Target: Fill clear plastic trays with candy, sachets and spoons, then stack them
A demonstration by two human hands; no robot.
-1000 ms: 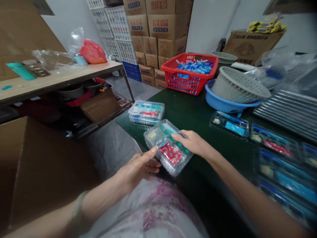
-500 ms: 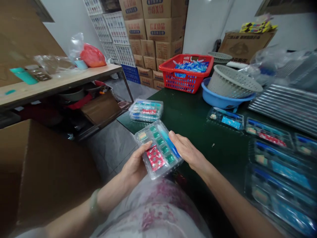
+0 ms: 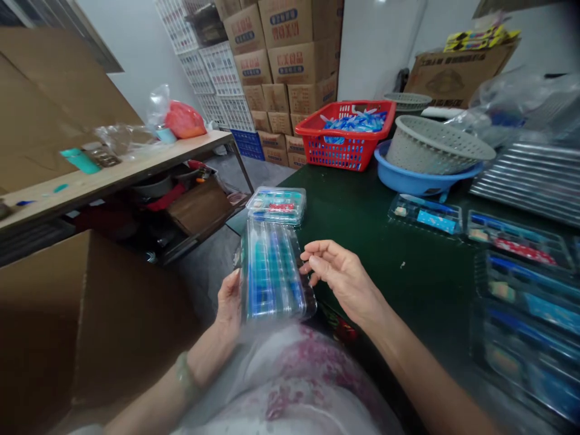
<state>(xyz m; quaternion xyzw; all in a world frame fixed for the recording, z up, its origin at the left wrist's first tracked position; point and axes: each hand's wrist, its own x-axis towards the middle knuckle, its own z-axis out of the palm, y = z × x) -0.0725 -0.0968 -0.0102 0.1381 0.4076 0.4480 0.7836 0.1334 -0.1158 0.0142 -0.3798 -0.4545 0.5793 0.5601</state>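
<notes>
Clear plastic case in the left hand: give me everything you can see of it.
The clear plastic case is oblong and looks thin-walled and glossy, with lengthwise ridges facing the camera. Blue and teal contents show through, too blurred to identify. It is held in front of the person's patterned clothing, long sides running away from the body. The left hand grips its left side; the right hand is open by its right edge, contact unclear.

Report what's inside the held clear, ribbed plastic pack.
Long blue and teal shapes show through the clear, ribbed plastic pack in the left hand, too blurred to name. Its far side faces away, hiding anything there.
</notes>
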